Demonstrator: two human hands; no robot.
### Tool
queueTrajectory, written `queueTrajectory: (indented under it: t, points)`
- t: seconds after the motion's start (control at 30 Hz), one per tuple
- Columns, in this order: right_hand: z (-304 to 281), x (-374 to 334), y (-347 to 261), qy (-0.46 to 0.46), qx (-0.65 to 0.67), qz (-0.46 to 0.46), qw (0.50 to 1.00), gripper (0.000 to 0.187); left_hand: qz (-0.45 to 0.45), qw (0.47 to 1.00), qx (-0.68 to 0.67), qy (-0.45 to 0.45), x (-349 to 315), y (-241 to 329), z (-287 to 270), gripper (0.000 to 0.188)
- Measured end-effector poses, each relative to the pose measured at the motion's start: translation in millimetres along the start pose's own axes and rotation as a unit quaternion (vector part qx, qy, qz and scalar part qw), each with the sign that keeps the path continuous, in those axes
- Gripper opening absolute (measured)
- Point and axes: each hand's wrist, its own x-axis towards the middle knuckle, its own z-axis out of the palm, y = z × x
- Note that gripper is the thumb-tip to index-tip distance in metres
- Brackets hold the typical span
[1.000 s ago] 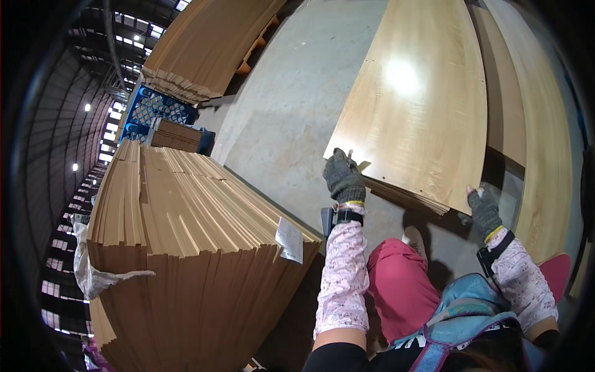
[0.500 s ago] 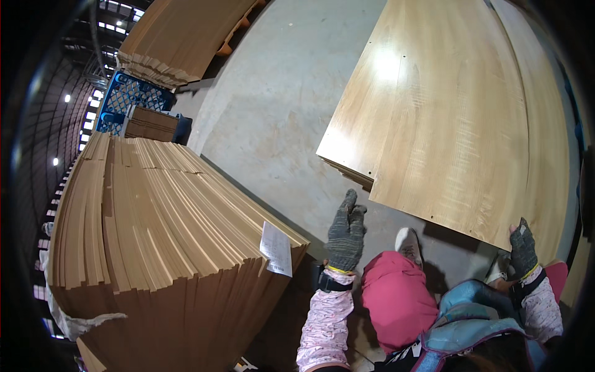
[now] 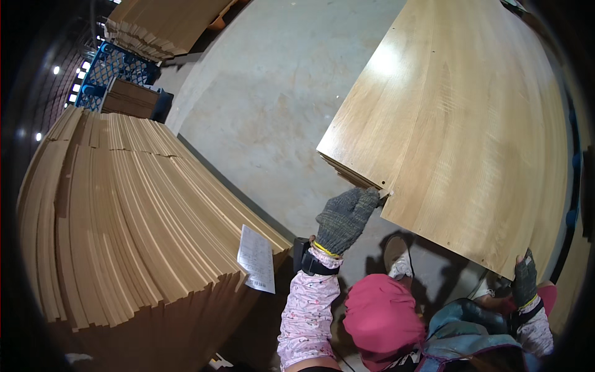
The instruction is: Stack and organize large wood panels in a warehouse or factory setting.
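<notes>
A wide light wood-grain panel (image 3: 462,149) lies on a stack, its near edge facing me. My left hand (image 3: 347,217), in a grey knit glove, is closed at the panel's near left corner; its fingertips are at the edge. At the near right corner, my gloved right hand (image 3: 525,278) grips the panel, thumb up along the side and the other fingers hidden. Left of the wide panel, more board (image 3: 356,146) of the same finish reaches out, with layered edges below it.
A tall stack of brown boards (image 3: 142,229) stands at my left, with a white paper sheet (image 3: 256,259) on its corner. Behind it are a blue plastic crate-like frame (image 3: 121,68) and another brown stack (image 3: 164,25). Grey concrete floor (image 3: 260,105) runs between the stacks.
My left hand has moved up and right from beside the panel to its corner and closed there. The right hand stays at the right corner. The view has shifted slightly.
</notes>
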Motion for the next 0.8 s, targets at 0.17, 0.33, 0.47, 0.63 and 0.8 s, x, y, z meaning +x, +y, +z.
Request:
queueTrajectory:
  t: [0.17, 0.33, 0.47, 0.63, 0.8]
  points:
    - [3, -1, -9, 0.0, 0.043, 0.019, 0.999, 0.051, 0.063, 0.998, -0.009, 0.009, 15, 2, -4, 0.019]
    - [1, 0, -9, -0.006, 0.028, 0.012, 1.0, 0.052, 0.039, 0.998, 0.034, -0.022, 21, 15, -10, 0.021]
    - [-4, -2, -3, -0.001, -0.022, 0.016, 1.0, 0.052, -0.034, 0.998, 0.03, -0.042, 22, 19, -11, 0.024]
    - [0, -2, -22, -0.017, 0.03, 0.044, 0.998, 0.053, 0.028, 0.999, 0.036, -0.019, 23, 12, -9, 0.021]
    - [2, -2, -17, -0.014, 0.048, 0.049, 0.998, 0.054, 0.039, 0.995, 0.074, -0.046, 23, 15, -16, 0.02]
